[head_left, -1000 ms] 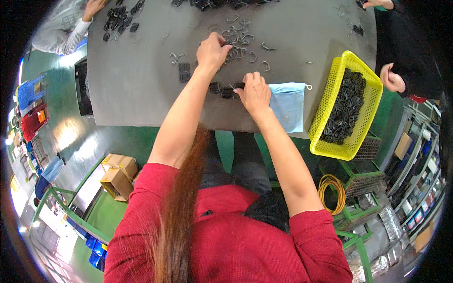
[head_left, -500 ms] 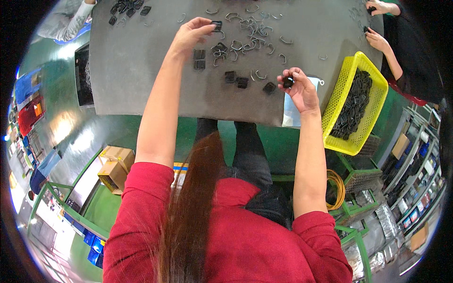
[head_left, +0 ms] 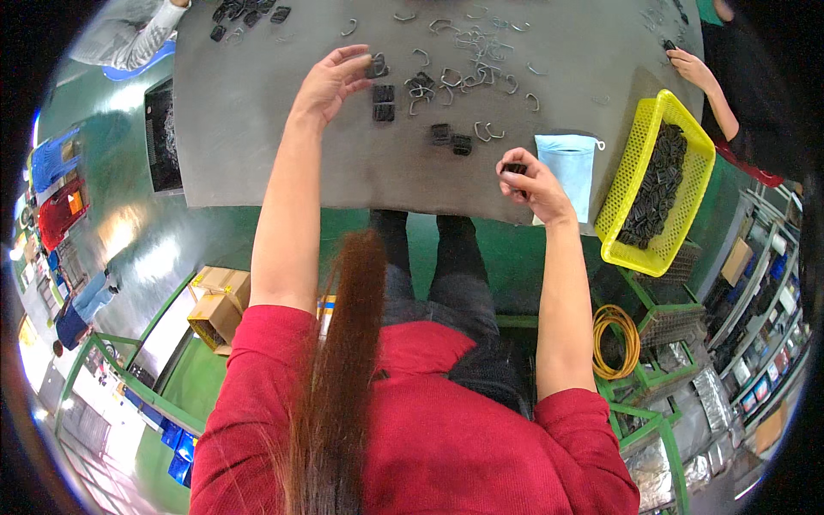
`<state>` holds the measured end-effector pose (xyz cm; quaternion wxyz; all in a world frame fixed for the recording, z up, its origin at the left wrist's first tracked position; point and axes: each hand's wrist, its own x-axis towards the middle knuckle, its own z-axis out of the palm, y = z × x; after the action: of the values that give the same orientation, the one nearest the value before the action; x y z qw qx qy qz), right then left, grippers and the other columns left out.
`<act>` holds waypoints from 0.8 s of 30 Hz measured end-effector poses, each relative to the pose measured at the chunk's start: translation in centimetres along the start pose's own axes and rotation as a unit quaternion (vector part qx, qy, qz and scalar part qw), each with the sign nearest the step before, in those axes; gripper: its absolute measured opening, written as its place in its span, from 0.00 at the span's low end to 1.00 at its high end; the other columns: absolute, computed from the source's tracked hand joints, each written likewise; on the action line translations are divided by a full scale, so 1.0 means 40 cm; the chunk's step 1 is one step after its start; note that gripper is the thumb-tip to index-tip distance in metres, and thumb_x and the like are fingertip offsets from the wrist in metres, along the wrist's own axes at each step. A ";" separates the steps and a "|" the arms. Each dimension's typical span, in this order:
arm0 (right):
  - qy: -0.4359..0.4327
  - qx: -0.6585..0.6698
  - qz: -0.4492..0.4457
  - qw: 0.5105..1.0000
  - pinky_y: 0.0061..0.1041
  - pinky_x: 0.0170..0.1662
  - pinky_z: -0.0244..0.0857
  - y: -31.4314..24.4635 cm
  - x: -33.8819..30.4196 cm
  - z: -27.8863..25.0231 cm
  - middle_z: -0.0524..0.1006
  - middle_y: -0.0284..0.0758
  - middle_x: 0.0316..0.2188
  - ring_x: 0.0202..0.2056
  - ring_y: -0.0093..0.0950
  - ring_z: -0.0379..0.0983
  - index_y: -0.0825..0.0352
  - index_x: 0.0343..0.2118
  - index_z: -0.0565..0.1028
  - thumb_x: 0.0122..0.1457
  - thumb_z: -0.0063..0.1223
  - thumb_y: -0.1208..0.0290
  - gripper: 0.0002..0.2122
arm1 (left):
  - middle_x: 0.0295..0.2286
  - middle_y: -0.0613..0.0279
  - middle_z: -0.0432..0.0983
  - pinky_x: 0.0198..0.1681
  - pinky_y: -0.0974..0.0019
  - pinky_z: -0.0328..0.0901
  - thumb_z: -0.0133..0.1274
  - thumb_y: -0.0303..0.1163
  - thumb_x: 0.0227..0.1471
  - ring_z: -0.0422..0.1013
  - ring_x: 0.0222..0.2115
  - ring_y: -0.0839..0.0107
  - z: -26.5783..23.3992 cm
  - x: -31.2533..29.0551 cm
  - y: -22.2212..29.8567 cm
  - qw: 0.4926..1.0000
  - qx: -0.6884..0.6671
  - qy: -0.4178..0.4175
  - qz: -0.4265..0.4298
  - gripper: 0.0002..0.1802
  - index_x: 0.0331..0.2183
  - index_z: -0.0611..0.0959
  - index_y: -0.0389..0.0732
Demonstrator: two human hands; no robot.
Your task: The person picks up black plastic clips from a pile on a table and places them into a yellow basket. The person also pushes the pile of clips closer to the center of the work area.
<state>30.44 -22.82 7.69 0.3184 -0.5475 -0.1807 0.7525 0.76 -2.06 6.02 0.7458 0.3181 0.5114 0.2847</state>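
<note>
A square black plastic buckle (head_left: pixel 376 66) has been brought toward its row by the left hand (head_left: pixel 323 89), grip unclear; aligned release seems called for. A black piece (head_left: pixel 513 169) is pinched by the right hand (head_left: pixel 541 190).

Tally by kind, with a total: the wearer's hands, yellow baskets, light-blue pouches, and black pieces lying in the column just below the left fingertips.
Left hand and right hand: 2
Yellow basket: 1
Light-blue pouch: 1
Black pieces: 2
Total: 6
</note>
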 end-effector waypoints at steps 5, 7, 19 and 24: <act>0.107 -0.211 -0.090 0.967 0.21 0.26 0.60 0.017 0.073 0.041 0.73 0.29 0.24 0.27 0.23 0.71 0.62 0.32 0.71 0.51 0.56 0.64 0.10 | 0.33 0.65 0.75 0.39 0.69 0.68 0.53 0.30 0.50 0.72 0.33 0.75 -0.003 0.006 0.002 0.973 0.226 0.012 0.050 0.15 0.42 0.76 0.39; 0.217 -0.468 -0.064 0.854 0.31 0.32 0.65 -0.021 0.073 0.140 0.75 0.35 0.32 0.31 0.34 0.74 0.63 0.32 0.71 0.47 0.59 0.63 0.13 | 0.33 0.64 0.75 0.40 0.67 0.68 0.52 0.30 0.50 0.72 0.34 0.74 -0.006 -0.002 -0.001 0.971 0.228 0.021 0.068 0.13 0.40 0.77 0.38; 0.051 -0.139 -0.047 0.988 0.21 0.25 0.61 -0.002 0.095 0.044 0.73 0.31 0.30 0.29 0.25 0.71 0.65 0.33 0.70 0.45 0.61 0.69 0.13 | 0.29 0.53 0.76 0.32 0.55 0.67 0.58 0.49 0.41 0.74 0.30 0.55 0.199 -0.140 -0.201 0.791 0.569 0.101 0.201 0.25 0.38 0.75 0.44; -0.052 0.186 -0.148 0.970 0.13 0.20 0.55 -0.078 0.064 0.100 0.71 0.32 0.30 0.28 0.20 0.69 0.65 0.32 0.71 0.52 0.55 0.68 0.09 | 0.27 0.56 0.74 0.30 0.63 0.67 0.61 0.40 0.40 0.72 0.26 0.64 0.185 -0.135 -0.214 0.870 0.476 -0.055 0.116 0.22 0.36 0.75 0.39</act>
<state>27.05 -18.49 9.15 0.5132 -0.4059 -0.1328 0.7445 6.89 -12.89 4.64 0.4923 0.7066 0.5030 0.0734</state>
